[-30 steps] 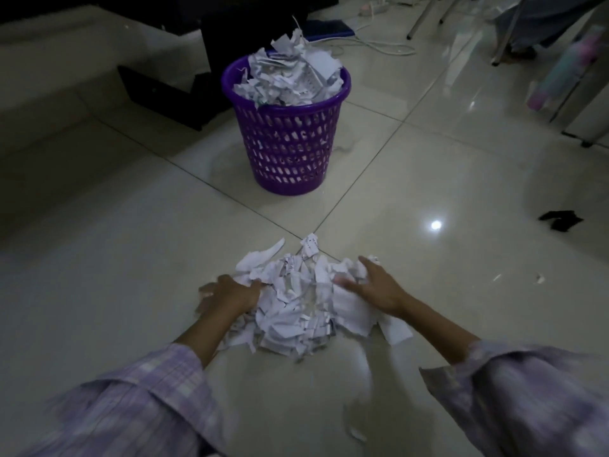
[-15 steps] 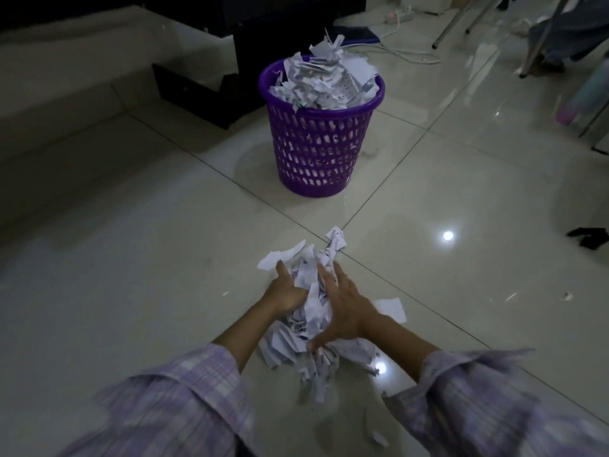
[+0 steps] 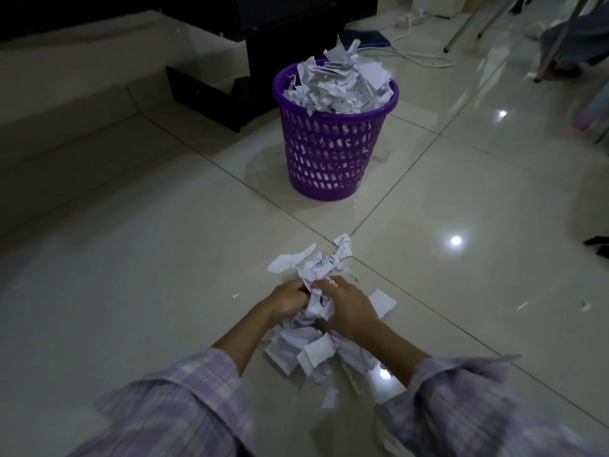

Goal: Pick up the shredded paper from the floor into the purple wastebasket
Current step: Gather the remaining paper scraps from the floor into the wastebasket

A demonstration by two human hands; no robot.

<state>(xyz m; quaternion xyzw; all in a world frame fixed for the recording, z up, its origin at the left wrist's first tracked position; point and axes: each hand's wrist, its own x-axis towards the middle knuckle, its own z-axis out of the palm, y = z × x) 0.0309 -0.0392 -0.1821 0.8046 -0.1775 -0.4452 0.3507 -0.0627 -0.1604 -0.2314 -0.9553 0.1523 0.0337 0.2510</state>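
A pile of white shredded paper (image 3: pixel 306 349) lies on the tiled floor in front of me. My left hand (image 3: pixel 286 300) and my right hand (image 3: pixel 346 306) are pressed together from either side of the pile, fingers curled round a bunch of the strips. More scraps (image 3: pixel 324 258) stick out beyond my fingers. The purple wastebasket (image 3: pixel 333 150) stands upright farther ahead, heaped above its rim with shredded paper (image 3: pixel 339 87).
A low black cabinet (image 3: pixel 211 90) sits behind and left of the basket. White cable (image 3: pixel 425 59) and metal furniture legs (image 3: pixel 468 28) are at the back right. A dark object (image 3: pixel 598 244) lies at the right edge. Small paper bits (image 3: pixel 585 305) dot the floor.
My hands have swept inward from the sides of the spread pile and closed on a bunch of paper. The pile is narrower and more gathered. The view has shifted, so the basket appears farther right.
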